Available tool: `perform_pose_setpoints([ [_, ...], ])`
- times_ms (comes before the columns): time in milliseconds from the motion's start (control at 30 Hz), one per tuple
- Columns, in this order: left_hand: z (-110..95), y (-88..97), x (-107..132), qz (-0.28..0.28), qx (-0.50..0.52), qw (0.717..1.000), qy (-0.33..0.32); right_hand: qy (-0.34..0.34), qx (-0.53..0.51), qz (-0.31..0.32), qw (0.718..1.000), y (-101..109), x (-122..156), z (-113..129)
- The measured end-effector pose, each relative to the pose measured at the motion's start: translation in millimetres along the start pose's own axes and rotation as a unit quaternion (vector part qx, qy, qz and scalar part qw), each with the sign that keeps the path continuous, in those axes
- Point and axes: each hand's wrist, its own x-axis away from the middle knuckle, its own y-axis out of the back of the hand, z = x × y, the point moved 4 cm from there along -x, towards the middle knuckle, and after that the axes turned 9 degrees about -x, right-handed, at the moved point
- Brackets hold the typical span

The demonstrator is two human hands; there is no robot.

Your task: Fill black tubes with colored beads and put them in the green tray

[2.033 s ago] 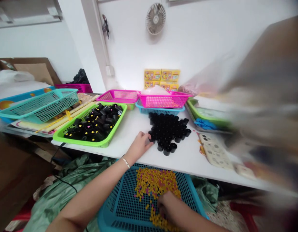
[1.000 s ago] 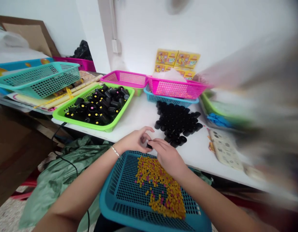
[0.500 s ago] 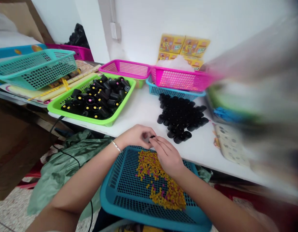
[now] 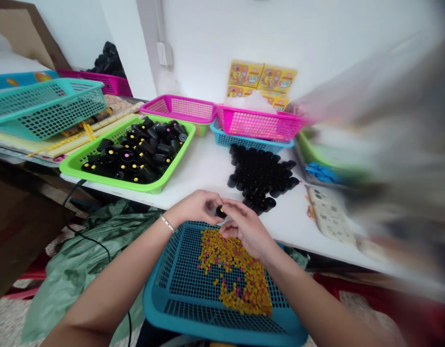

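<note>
Your left hand (image 4: 199, 208) clasps the black cap (image 4: 218, 212) — brace it firmly. Your right hand (image 4: 249, 230), digits loosely apart, touches beside the yellow dot (image 4: 222, 209) — press squarely.

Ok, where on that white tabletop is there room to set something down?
The tabletop is bare behind the left hand, between the lime-green plastic basket and black cylinder cluster. A smaller patch lies between the cluster and cream patterned phone. The back, with bright-pink mesh baskets, is crowded.
</note>
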Motion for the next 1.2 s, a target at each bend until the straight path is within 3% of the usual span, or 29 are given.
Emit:
perform_pose_setpoints([
  [133, 3, -0.4, 0, 0.02, 0.051, 0.998, 0.007, -0.008, -0.111, -0.015, 0.994, -1, -3, -5],
  [300, 6, -0.8, -1, 0.03, 0.074, 0.997, 0.011, -0.005, -0.166, -0.021, 0.986, 0, -1, -16],
  [600, 8, -1.1, 0, 0.021, 0.058, 0.998, 0.008, -0.026, -0.162, 0.008, 0.986, -2, -2, -5],
  [767, 15, -4.5, -1, 0.014, 0.062, 0.998, 0.011, -0.046, -0.14, -0.054, 0.988, -2, -9, -2],
  [867, 4, -8.2, 2, -0.004, 0.031, 0.999, 0.015, -0.056, -0.13, -0.054, 0.988, -4, -7, 0],
  [933, -14, -5.6, 10, -0.025, -0.041, 0.999, 0.012, -0.042, -0.134, -0.033, 0.99, -3, 3, 3],
  [1000, -38, 8.1, 24, -0.054, -0.132, 0.99, 0.007, -0.023, -0.139, -0.005, 0.99, 4, 20, 3],
  [1067, -60, 39.7, 42, -0.094, -0.206, 0.974, 0.014, -0.031, -0.116, 0.023, 0.993, 18, 40, -6],
  [1133, -71, 92.5, 61, -0.146, -0.27, 0.95, 0.06, -0.061, -0.049, 0.028, 0.997, 38, 56, -22],
  [1200, -64, 160.9, 76, -0.215, -0.363, 0.893, 0.156, -0.1, 0.047, 0.044, 0.993, 56, 67, -43],
])
